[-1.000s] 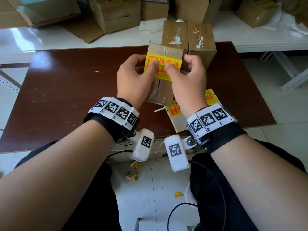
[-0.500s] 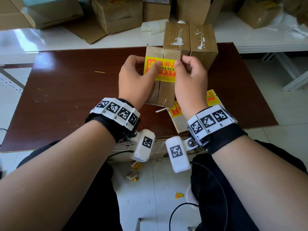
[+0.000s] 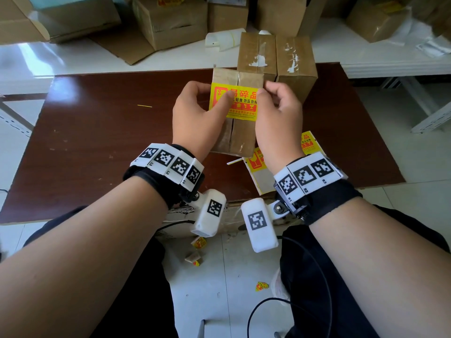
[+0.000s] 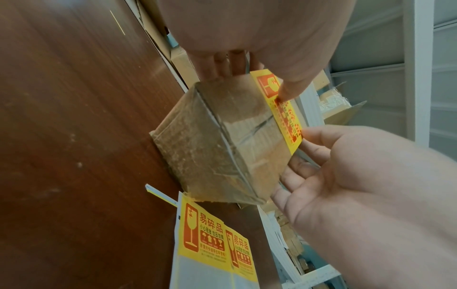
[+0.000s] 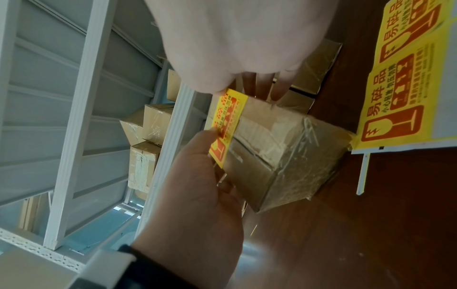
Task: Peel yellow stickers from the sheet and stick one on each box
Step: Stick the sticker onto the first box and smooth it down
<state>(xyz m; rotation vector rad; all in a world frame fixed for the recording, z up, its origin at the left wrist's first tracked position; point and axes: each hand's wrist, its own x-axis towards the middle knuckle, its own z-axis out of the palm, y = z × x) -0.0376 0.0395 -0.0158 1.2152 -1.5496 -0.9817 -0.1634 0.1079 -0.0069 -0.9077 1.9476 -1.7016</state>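
Head view only — 2 rear boxes (image 3: 278,57)

Your right hand (image 5: 247,39) fills the top of this view, its fingertips (image 5: 278,91) resting on the far top edge of the small taped cardboard box (image 5: 284,152) just below them. The yellow sticker (image 5: 228,125) lies across the box's top face, its near end tucked under the heel of your right palm. Your left hand (image 5: 197,195) comes up from below, thumb pressed on the sticker's other end, fingers wrapped against the box's side. Off to the little-finger side of your right hand, the sticker sheet (image 5: 405,93) lies flat on the dark wooden table (image 5: 371,244), one corner touching the box. Beyond your fingertips sit more cardboard boxes (image 5: 314,74).
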